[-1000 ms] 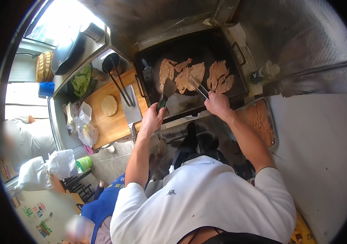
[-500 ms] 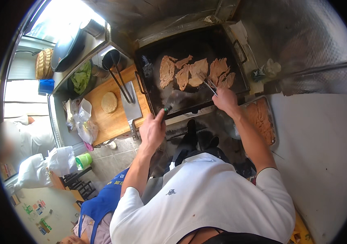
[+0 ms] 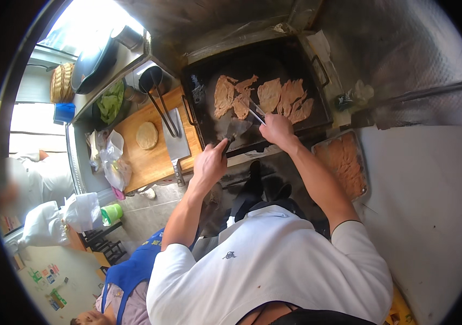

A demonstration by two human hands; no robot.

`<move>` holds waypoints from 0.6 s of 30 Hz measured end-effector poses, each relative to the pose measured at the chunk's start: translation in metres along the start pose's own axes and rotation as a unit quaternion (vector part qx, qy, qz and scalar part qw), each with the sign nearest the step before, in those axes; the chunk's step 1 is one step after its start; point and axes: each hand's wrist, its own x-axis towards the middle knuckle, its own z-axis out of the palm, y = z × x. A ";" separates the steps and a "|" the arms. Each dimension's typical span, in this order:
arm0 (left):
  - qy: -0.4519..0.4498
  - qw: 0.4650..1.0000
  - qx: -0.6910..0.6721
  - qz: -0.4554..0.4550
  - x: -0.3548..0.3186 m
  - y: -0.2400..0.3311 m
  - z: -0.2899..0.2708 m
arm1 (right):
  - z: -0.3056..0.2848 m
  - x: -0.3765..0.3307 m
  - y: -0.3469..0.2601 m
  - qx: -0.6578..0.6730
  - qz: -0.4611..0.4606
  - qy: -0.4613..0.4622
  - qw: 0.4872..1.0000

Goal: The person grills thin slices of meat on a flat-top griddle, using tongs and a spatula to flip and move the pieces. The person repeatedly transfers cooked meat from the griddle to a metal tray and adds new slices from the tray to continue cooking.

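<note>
Several thin slices of meat (image 3: 269,96) lie spread on a black rectangular griddle (image 3: 274,53) in front of me. My right hand (image 3: 279,132) is closed round metal tongs (image 3: 256,115), whose tips reach a slice of meat (image 3: 241,104) left of the griddle's middle. Whether the tips grip that slice I cannot tell. Closed on the dark handle of a spatula (image 3: 238,128), my left hand (image 3: 209,163) is at the griddle's near edge. The spatula's flat blade rests low over the cooking surface, just below the same slice.
Left of the griddle, a wooden board (image 3: 133,127) holds a round flatbread (image 3: 146,135), a cleaver (image 3: 177,143) and black tongs (image 3: 161,111). Lettuce (image 3: 110,105) fills a container beyond. To the right is a tray of meat (image 3: 342,162). A person in a blue apron (image 3: 133,265) is at lower left.
My right hand has moved left with the tongs, from the middle slices toward the left ones. My left hand has shifted slightly up and right, bringing the spatula blade closer to the meat.
</note>
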 end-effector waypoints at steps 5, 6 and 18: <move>-0.016 0.927 -0.358 -0.106 -0.025 -0.016 0.009 | -0.008 -0.025 0.024 0.019 0.050 0.031 0.998; -0.012 0.883 -0.449 -0.137 -0.016 -0.014 0.014 | -0.004 -0.027 0.028 0.008 0.059 0.016 0.998; -0.043 0.822 -0.553 -0.131 0.027 0.008 0.034 | 0.006 -0.079 0.052 0.099 0.094 0.103 0.985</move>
